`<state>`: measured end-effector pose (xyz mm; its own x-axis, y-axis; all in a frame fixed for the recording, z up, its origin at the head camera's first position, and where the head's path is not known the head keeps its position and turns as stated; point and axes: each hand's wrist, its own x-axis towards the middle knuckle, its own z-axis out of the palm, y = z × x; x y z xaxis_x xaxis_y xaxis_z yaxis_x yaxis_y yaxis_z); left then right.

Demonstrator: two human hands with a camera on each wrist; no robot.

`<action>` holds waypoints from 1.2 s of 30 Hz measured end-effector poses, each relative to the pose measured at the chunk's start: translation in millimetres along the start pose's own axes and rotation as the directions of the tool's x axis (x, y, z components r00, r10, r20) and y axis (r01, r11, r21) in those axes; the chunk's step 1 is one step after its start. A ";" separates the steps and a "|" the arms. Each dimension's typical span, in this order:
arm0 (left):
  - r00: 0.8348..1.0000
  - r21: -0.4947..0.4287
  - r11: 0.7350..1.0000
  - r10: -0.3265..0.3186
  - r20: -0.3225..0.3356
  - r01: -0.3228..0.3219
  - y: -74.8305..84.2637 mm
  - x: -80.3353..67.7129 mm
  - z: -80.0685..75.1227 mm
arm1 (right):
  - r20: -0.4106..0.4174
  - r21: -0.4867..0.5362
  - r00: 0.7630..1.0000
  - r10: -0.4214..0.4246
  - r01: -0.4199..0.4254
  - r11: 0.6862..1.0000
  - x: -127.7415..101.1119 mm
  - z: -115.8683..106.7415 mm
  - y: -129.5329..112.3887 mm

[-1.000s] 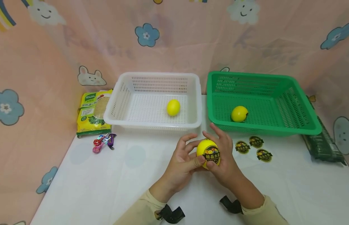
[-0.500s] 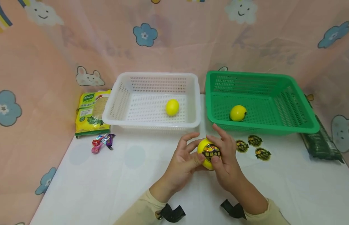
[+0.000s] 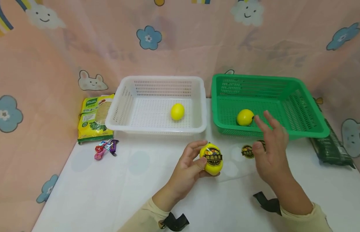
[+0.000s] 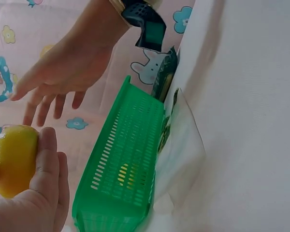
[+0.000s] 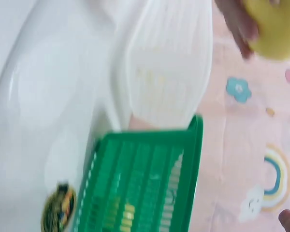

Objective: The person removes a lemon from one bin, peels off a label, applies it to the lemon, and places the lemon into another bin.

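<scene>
My left hand (image 3: 185, 170) grips a yellow lemon (image 3: 209, 166) above the table, thumb across its front. A round black-and-gold sticker (image 3: 213, 157) with fruit pictures lies flat on the lemon's side. My right hand (image 3: 271, 154) is raised with spread fingers and holds nothing, over the front edge of the green basket (image 3: 307, 133). Below it lies a pale backing sheet (image 3: 235, 172) with round stickers (image 3: 247, 151), partly covered by that hand. In the left wrist view, the lemon (image 4: 14, 159) rests between thumb and fingers. Motion blurs the right wrist view.
Another lemon (image 3: 177, 111) sits in the white basket (image 3: 156, 129), and one more lemon (image 3: 245, 117) with a dark edge lies in the green basket. At left are a yellow food packet (image 3: 94, 129) and several wrapped candies (image 3: 105, 148). A dark green packet (image 3: 332, 149) lies at right.
My right hand has let go of the lemon and moved right, over the sticker sheet. The left hand keeps its grip, and the lemon's sticker is now fully visible.
</scene>
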<state>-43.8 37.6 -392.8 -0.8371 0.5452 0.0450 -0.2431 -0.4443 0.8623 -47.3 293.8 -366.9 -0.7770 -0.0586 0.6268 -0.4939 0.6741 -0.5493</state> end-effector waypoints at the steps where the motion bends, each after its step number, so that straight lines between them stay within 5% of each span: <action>1: 1.000 0.001 1.000 0.002 -0.001 -0.002 -0.5 -0.2 -0.7 | -0.015 -0.012 1.000 0.020 -0.020 1.000 1.7 -5.0 4.1; 11: 0.999 -0.023 1.000 0.002 -0.044 -0.003 -3.2 -0.7 -7.2 | -0.089 -0.139 0.973 0.211 -0.222 0.965 -4.6 -45.2 48.8; 24: 0.996 -0.012 0.999 -0.041 -0.084 0.040 -6.4 2.1 -12.0 | -0.155 -0.313 0.873 0.463 -0.488 0.815 -25.9 -59.4 82.8; 31: 0.994 -0.029 0.998 -0.059 -0.091 0.057 -13.5 15.7 -11.8 | -0.196 -0.382 0.939 0.283 -0.339 0.860 -25.1 -62.2 92.8; 36: 0.995 -0.036 0.998 -0.053 -0.078 0.051 -3.3 45.7 -2.6 | -0.188 -0.401 0.945 0.267 -0.323 0.857 -23.3 -62.9 94.7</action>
<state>-82.5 62.1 -394.9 -0.8589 0.5106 -0.0408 -0.3027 -0.4418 0.8445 -51.3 405.3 -398.8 -0.7927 0.2637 0.5496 -0.0161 0.8922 -0.4513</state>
